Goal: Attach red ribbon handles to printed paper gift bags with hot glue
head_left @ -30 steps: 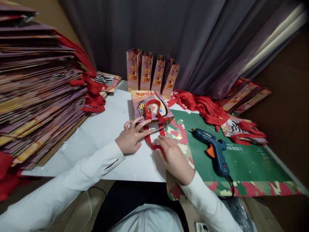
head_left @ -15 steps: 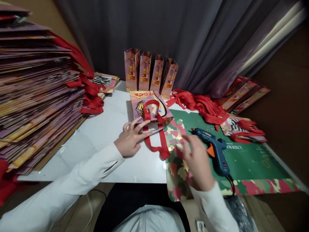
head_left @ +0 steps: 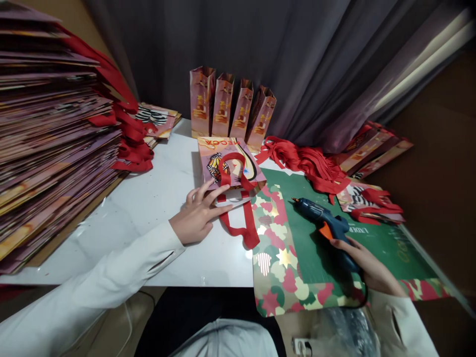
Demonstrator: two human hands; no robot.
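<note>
- Now, head view: presses the left hand (head_left: pixel 199 215) flat on the near edge of the bag (head_left: pixel 232 161), fingers spread wide and gripping nothing. Likely done to stop the bag sliding on the table (head_left: pixel 156 198).
- Shows a red ribbon (head_left: pixel 241 230) looping out beside that hand, just nearer than the bag, with a second loop lying on the bag's printed face. Seemingly one handle per side.
- Wraps the right hand (head_left: pixel 366 267) round the grip of the gun (head_left: pixel 322 218), well right of the bag, fingers curled closed about it and nozzle aimed back toward the bag.
- Cannot tell whether the gun is lifted clear of the sheet (head_left: pixel 372 243) under it. Probably laid right of the bag to spare the table from drips.
- Has four upright bags (head_left: pixel 230 106) just behind the bag, a heap (head_left: pixel 308 161) of ribbons behind and right of it, and a tall stack (head_left: pixel 55 134) of flat bags well to its left. All apparently kept within reach.
</note>
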